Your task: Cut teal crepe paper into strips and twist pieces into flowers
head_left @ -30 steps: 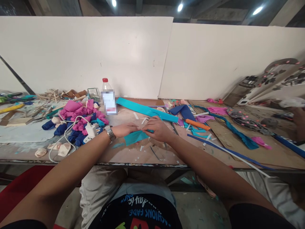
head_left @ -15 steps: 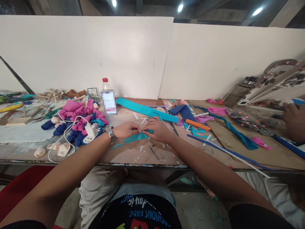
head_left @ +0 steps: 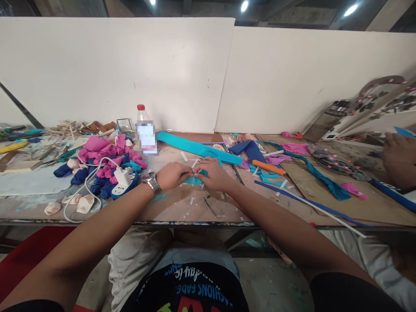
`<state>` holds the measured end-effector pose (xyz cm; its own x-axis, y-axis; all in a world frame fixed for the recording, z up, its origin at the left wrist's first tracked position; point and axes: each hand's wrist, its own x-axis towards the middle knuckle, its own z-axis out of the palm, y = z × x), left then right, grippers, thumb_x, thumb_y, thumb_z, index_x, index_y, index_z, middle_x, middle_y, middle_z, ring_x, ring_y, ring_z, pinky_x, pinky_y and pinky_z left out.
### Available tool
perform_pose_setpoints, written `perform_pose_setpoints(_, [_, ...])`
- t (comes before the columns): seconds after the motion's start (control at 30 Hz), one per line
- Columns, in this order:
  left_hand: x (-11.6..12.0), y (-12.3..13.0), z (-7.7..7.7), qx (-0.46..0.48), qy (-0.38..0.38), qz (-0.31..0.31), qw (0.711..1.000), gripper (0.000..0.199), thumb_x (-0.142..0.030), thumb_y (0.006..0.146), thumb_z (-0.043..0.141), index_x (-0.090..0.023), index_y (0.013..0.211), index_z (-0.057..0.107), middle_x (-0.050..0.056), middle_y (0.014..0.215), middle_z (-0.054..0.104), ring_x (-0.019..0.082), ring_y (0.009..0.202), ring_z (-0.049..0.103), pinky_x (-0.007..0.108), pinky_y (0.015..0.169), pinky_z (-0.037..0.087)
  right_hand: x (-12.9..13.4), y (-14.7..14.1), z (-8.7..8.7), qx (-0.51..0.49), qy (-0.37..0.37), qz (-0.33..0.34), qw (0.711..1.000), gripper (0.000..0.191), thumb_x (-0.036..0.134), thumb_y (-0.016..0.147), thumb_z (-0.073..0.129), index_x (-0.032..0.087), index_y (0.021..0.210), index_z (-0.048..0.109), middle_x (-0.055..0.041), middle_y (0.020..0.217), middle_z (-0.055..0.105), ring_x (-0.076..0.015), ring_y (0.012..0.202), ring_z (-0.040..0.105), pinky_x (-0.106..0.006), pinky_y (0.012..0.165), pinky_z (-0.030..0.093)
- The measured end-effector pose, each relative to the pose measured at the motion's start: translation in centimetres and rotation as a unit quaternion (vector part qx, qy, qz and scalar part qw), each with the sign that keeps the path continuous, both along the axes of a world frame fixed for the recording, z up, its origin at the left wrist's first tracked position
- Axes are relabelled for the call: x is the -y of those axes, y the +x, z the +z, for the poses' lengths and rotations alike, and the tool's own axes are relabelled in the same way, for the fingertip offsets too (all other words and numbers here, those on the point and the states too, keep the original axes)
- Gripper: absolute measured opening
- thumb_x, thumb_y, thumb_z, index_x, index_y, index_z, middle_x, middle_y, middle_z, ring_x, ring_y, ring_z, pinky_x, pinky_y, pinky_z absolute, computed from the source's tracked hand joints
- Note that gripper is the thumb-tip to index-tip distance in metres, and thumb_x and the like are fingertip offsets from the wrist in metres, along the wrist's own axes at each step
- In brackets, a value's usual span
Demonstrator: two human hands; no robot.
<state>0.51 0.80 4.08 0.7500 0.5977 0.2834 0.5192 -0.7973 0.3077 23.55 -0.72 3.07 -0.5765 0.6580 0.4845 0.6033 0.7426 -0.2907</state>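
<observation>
My left hand, with a metal watch on its wrist, pinches the edge of a small turquoise piece. Close against it, my right hand has its fingertips closed on the same piece. The fingertips of both hands nearly meet, and the piece hangs between and below them, partly hidden by the fingers. Just behind my hands lies a long turquoise strip, slanting across the table.
Pink and navy fabric bundles, a power strip with a white cable and a red-capped bottle are at left. An orange-handled tool and blue strips lie right. Another person's hand is at far right.
My left hand has turned and moved slightly up, and less of the turquoise piece shows to its right and below. The view has shifted slightly.
</observation>
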Motion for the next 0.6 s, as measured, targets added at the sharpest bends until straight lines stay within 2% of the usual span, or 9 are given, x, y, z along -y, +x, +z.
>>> perform_pose_setpoints(0.17, [-0.17, 0.15, -0.41, -0.006, 0.025, 0.002, 1.000, 0.040, -0.044, 0.106, 0.044, -0.019, 0.097, 0.075, 0.007, 0.084, 0.075, 0.019, 0.073, 0.063, 0.029, 0.068, 0.035, 0.07, -0.11, 0.30, 0.017, 0.000, 0.012, 1.000, 0.015, 0.027, 0.100, 0.055, 0.021, 0.090, 0.065, -0.0059, 0.105, 0.074, -0.0268, 0.110, 0.058, -0.041, 0.093, 0.033])
perform_pose_setpoints(0.3, [-0.17, 0.06, -0.42, 0.014, 0.007, -0.006, 1.000, 0.035, -0.041, 0.106, 0.047, -0.019, 0.101, 0.074, 0.006, 0.088, 0.076, 0.019, 0.075, 0.064, 0.028, 0.070, 0.037, -0.15, 0.01, 0.36, 0.018, -0.012, 0.031, 0.999, 0.018, 0.028, 0.102, 0.051, 0.021, 0.091, 0.063, -0.0071, 0.105, 0.072, -0.0267, 0.108, 0.057, -0.042, 0.095, 0.034])
perform_pose_setpoints(0.43, [-0.16, -0.17, -0.17, 0.027, -0.011, -0.013, 1.000, 0.032, -0.038, 0.105, 0.049, -0.018, 0.100, 0.073, 0.004, 0.083, 0.074, 0.017, 0.071, 0.061, 0.028, 0.070, 0.037, -0.52, 0.14, 0.22, -0.002, -0.045, 0.031, 0.999, 0.019, 0.033, 0.102, 0.052, 0.021, 0.092, 0.063, -0.0067, 0.104, 0.072, -0.0260, 0.107, 0.058, -0.043, 0.099, 0.036])
perform_pose_setpoints(0.6, [0.03, -0.03, -0.01, 0.016, -0.013, -0.021, 1.000, 0.029, -0.036, 0.104, 0.049, -0.019, 0.102, 0.072, 0.005, 0.086, 0.075, 0.018, 0.074, 0.062, 0.028, 0.071, 0.037, -0.69, 0.00, 0.28, 0.012, -0.069, 0.046, 0.996, 0.020, 0.028, 0.101, 0.048, 0.022, 0.087, 0.061, -0.0059, 0.100, 0.071, -0.0244, 0.102, 0.058, -0.042, 0.098, 0.038])
